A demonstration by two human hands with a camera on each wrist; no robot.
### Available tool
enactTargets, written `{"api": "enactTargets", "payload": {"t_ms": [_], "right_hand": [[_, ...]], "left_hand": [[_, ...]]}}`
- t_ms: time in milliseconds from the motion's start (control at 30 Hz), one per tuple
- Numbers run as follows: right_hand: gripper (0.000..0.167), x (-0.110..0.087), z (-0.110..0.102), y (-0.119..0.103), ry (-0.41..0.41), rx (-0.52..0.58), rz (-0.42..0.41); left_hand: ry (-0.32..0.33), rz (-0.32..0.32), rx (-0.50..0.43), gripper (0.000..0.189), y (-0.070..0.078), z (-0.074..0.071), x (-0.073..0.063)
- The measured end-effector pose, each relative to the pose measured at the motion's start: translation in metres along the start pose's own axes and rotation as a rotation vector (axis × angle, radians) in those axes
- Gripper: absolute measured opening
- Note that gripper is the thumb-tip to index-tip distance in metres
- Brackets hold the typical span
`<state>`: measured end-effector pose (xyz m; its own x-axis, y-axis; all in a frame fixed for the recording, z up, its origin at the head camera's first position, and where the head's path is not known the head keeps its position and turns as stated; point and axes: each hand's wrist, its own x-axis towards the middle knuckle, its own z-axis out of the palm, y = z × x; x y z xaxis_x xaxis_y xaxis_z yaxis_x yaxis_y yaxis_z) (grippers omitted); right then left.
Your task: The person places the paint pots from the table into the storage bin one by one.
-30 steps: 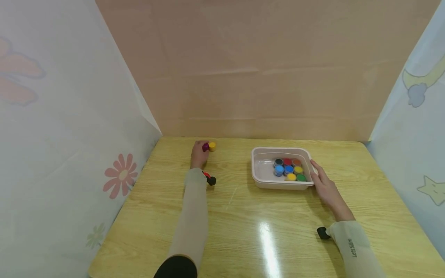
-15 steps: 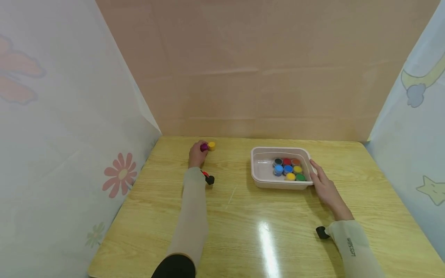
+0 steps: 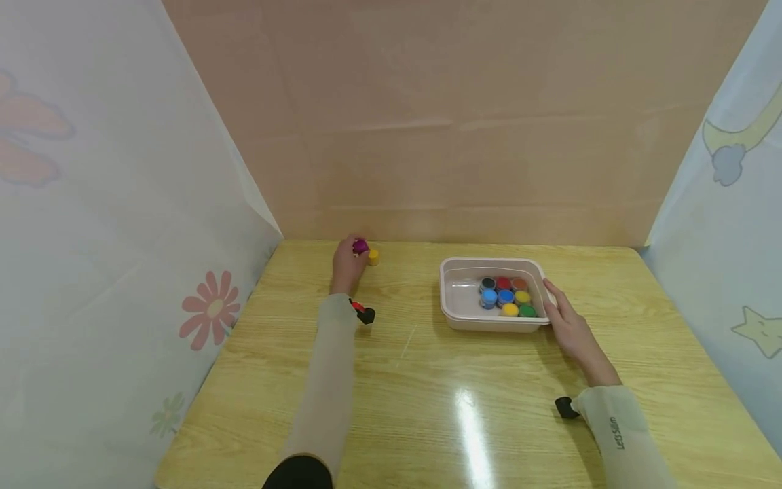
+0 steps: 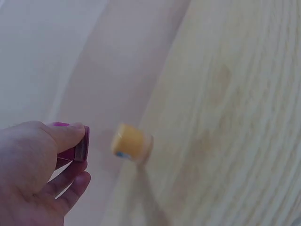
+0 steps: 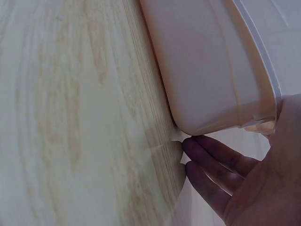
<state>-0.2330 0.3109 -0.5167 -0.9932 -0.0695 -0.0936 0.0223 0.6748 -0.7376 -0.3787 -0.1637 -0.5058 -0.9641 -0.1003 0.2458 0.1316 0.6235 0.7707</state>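
Note:
At the far left of the table in the head view, my left hand (image 3: 348, 267) pinches a small purple paint pot (image 3: 360, 246) between thumb and fingers. The left wrist view has the purple pot (image 4: 81, 145) tilted on its side, partly covered by the thumb. A yellow paint pot (image 3: 374, 257) stands just right of that hand. My right hand (image 3: 573, 333) holds the right end of a pale pink plastic box (image 3: 491, 326), thumb at the rim. In the right wrist view the fingertips (image 5: 189, 143) press at its lower corner.
Inside the box are several paint pots, among them a light blue one (image 3: 488, 299), a red one (image 3: 504, 283) and a green one (image 3: 527, 310). A brown-papered wall (image 3: 452, 170) rises at the table's back edge, with pale patterned sheets at both sides.
My left hand has lifted the purple pot away from beside the yellow one, slightly up and back, and tilted it. The right hand and the box have stayed in place.

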Motion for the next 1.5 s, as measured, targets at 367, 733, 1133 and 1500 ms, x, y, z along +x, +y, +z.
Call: {"api": "enactTargets", "payload": {"t_ms": [367,733,1133,1500], "right_hand": [[0.065,0.0,0.001,0.002,0.003,-0.006,-0.005],[0.065,-0.001,0.001,0.002,0.006,0.001,0.0],[0.065,-0.002,0.0,0.0,0.003,0.0,0.003],[0.064,-0.002,0.001,-0.001,0.011,-0.015,-0.011]], "left_hand": [[-0.113,0.092,-0.175,0.037,0.03,-0.002,-0.006],[-0.232,0.171,-0.209,0.041,0.063,0.003,-0.026],[-0.349,0.222,-0.25,0.039,0.084,0.011,-0.039],[-0.394,0.299,-0.263,0.036,0.092,0.023,-0.05]]}}
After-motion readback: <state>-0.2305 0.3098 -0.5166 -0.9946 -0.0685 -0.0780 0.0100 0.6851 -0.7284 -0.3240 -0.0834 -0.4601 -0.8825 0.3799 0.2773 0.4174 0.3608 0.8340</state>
